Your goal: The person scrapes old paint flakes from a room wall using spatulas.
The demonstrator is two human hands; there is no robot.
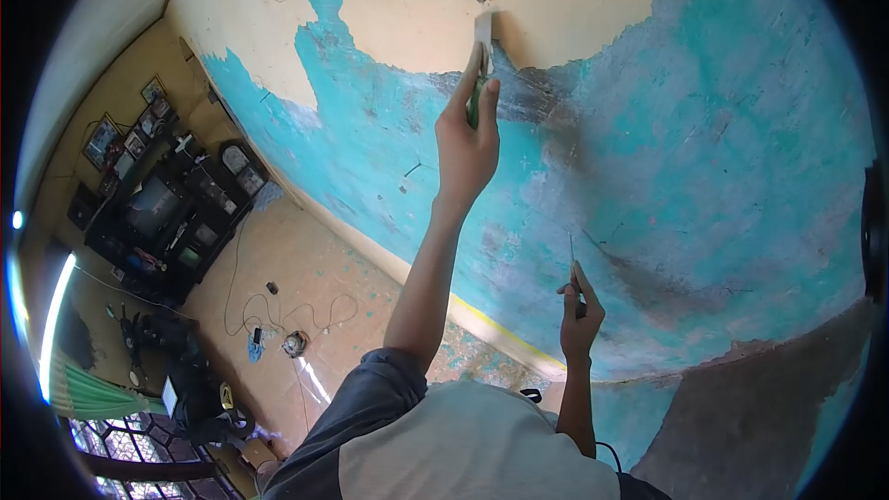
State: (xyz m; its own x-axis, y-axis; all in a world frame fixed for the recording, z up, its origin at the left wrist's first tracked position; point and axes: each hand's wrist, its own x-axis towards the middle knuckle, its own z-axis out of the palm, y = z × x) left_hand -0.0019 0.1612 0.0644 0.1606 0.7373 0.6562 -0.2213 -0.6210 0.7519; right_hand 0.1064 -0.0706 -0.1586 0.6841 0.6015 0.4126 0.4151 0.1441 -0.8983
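My left hand (468,150) is raised to the wall, its fingers wrapped round the green handle of a scraper (484,30). The flat metal blade lies against the wall, close to the ragged border between the cream paint (407,9) and the turquoise layer (648,176). Lower and to the right, my right hand (582,319) is closed on a thin-bladed tool (572,248) with a dark handle. Its narrow blade points up in front of the turquoise area. A dark grey patch (532,93) shows just below and right of the scraper.
Paint flakes (477,352) litter the tiled floor (306,222) along the wall base. A cable (231,278) winds across the floor near a small round device (294,343). A black cabinet (162,208) stands at far left, a motorcycle (181,361) below it.
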